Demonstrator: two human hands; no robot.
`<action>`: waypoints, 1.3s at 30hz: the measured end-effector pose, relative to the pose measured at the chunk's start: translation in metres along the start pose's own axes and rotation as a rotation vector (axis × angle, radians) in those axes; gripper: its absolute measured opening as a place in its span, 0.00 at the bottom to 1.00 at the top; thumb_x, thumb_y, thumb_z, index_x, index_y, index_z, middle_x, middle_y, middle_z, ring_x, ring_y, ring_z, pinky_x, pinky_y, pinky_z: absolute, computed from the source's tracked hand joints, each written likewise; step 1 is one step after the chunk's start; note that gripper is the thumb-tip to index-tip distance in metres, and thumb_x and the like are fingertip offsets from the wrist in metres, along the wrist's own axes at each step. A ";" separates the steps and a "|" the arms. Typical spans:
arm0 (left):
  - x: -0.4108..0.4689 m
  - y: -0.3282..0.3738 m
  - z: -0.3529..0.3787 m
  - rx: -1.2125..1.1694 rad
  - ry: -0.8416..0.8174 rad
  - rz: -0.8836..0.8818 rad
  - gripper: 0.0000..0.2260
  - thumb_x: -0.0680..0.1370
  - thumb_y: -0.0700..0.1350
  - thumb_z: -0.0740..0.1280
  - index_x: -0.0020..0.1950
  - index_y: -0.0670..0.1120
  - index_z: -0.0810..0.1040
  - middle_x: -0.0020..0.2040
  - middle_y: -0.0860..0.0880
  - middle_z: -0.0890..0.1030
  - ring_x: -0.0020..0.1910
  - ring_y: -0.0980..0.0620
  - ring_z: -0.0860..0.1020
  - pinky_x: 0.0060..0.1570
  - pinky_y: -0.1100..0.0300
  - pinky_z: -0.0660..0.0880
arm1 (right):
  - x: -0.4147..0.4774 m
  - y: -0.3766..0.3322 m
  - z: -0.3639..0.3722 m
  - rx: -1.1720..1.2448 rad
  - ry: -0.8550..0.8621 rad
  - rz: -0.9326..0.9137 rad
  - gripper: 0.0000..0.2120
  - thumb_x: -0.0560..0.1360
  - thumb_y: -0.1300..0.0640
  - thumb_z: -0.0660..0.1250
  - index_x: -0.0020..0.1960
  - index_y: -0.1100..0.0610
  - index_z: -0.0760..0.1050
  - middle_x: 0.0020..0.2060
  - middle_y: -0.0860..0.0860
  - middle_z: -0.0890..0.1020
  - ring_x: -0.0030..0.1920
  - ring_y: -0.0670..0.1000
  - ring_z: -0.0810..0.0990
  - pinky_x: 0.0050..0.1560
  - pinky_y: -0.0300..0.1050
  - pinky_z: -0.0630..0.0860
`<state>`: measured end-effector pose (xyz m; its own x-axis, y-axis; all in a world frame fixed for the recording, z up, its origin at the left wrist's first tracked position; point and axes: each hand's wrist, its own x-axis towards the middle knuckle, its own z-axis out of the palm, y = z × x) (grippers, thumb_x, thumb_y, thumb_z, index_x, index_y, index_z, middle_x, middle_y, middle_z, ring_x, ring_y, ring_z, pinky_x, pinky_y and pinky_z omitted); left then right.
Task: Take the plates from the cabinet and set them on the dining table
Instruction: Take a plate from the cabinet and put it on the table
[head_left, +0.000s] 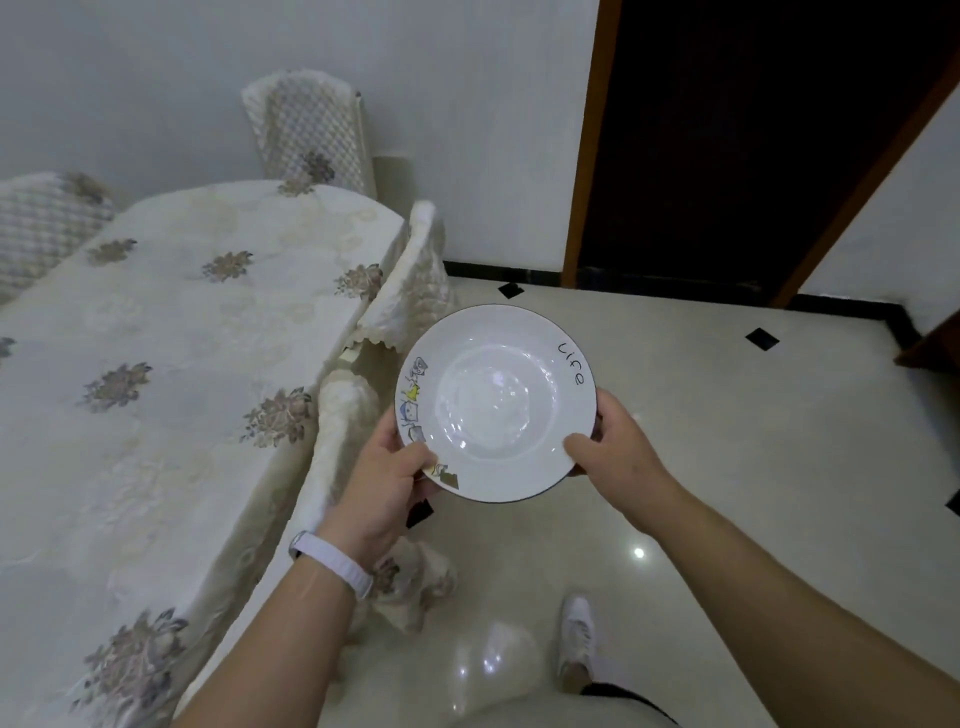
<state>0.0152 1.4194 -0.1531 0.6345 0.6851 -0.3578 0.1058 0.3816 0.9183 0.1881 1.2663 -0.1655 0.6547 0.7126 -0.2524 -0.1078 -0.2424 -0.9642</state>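
Observation:
A white deep plate (496, 402) with a dark rim, small cartoon drawings and the word "life" is held in the air over the floor. My left hand (387, 475) grips its near-left rim, thumb on top. My right hand (610, 439) grips its near-right rim. The plate is tilted slightly toward me. The dining table (156, 338), covered with a cream floral cloth, lies to the left of the plate. No cabinet is in view.
Cloth-covered chairs (410, 280) stand along the table's right side, another chair (311, 130) at its far end. A dark wooden doorway (727, 145) is ahead right. My white shoe (576, 639) is on the glossy tiled floor (727, 441).

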 end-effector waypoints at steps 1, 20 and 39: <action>0.010 0.006 0.012 0.001 -0.007 -0.001 0.26 0.71 0.30 0.62 0.61 0.55 0.77 0.50 0.47 0.84 0.44 0.46 0.80 0.39 0.54 0.77 | 0.013 -0.005 -0.012 0.001 -0.004 0.003 0.22 0.72 0.70 0.60 0.56 0.45 0.73 0.51 0.54 0.82 0.53 0.59 0.82 0.49 0.57 0.83; 0.191 0.081 0.126 -0.039 0.009 0.026 0.27 0.73 0.26 0.57 0.62 0.51 0.77 0.52 0.44 0.83 0.46 0.43 0.80 0.50 0.44 0.79 | 0.197 -0.070 -0.117 -0.007 -0.001 -0.074 0.23 0.74 0.68 0.60 0.59 0.43 0.74 0.52 0.48 0.84 0.51 0.56 0.84 0.50 0.59 0.82; 0.490 0.185 0.071 -0.052 -0.089 -0.008 0.25 0.73 0.26 0.56 0.55 0.53 0.78 0.43 0.52 0.85 0.36 0.55 0.81 0.31 0.59 0.77 | 0.473 -0.145 -0.049 -0.144 0.130 0.035 0.23 0.75 0.67 0.61 0.65 0.47 0.72 0.52 0.50 0.83 0.50 0.54 0.83 0.49 0.55 0.83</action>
<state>0.3999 1.7816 -0.1466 0.6995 0.6248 -0.3468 0.0730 0.4203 0.9045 0.5503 1.6063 -0.1415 0.7446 0.6129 -0.2642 -0.0303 -0.3644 -0.9307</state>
